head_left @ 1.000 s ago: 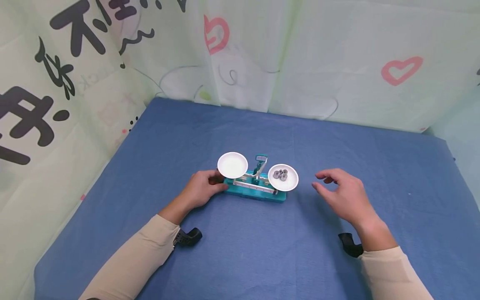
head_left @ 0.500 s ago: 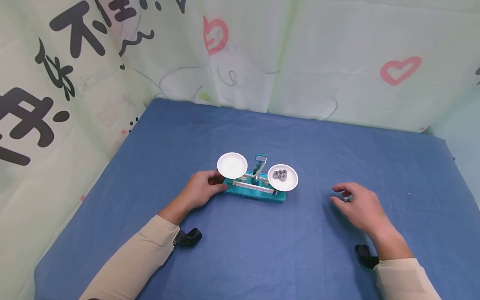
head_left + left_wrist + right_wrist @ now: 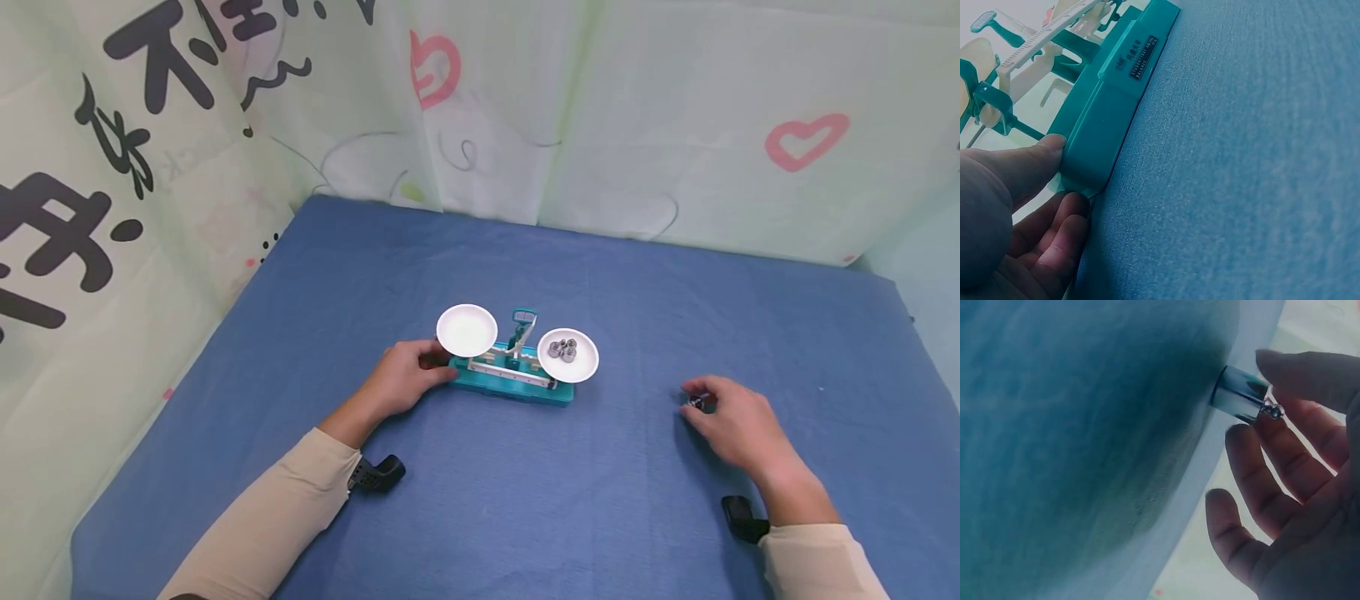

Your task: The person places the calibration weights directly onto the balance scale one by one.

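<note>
A teal balance scale (image 3: 510, 385) with two white pans stands on the blue-covered table. Its left pan (image 3: 467, 330) is bare; several metal weights (image 3: 562, 350) sit in the right pan (image 3: 587, 371). My left hand (image 3: 401, 379) holds the base's left end, thumb on the upper edge and fingers curled at the lower end in the left wrist view. Right of the scale, my right hand (image 3: 738, 421) has its thumb and fingers around one shiny knobbed weight (image 3: 1240, 395). In the right wrist view the thumb lies beside the weight's top, other fingers behind it, without a visible pinch.
The blue cloth (image 3: 525, 500) covers the whole table. A pale printed curtain (image 3: 675, 108) hangs along the back and left edges. Both forearms wear light sleeves with a black wrist device (image 3: 378, 475) on the left.
My right hand has moved right and toward me, from near the right pan to the single weight, which now shows between its fingers. The left hand and scale stay put.
</note>
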`<act>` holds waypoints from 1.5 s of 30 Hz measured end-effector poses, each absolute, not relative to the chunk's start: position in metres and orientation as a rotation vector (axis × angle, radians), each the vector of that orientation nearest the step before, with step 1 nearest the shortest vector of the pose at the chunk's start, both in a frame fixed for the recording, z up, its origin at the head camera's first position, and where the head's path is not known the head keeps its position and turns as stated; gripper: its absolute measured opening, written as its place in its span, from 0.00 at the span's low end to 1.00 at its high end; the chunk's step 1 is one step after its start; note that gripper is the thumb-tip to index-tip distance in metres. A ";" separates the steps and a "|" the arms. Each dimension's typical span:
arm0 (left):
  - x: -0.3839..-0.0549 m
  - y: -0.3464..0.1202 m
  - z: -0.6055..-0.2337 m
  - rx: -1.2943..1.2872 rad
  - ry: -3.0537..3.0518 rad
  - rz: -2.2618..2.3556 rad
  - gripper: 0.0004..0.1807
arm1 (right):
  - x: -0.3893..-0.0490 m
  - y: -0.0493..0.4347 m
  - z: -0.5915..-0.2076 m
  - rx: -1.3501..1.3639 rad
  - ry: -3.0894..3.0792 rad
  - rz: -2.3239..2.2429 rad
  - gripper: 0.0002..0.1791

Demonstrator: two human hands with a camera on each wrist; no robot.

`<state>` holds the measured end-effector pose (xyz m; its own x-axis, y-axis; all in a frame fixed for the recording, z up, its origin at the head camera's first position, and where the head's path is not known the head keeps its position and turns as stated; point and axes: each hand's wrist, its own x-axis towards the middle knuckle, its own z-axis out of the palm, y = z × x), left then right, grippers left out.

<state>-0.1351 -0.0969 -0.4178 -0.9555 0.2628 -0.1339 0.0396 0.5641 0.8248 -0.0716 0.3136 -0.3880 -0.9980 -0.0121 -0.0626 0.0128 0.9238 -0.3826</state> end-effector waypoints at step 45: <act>-0.137 -0.097 -0.417 0.283 2.570 1.321 0.17 | -0.079 0.278 -0.358 -0.238 3.161 -0.746 0.11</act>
<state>-0.1370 -0.0970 -0.4174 -0.9532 0.2770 -0.1211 0.0627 0.5731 0.8171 -0.0790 0.2784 -0.3581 -0.9827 -0.1153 0.1449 -0.1679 0.8846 -0.4350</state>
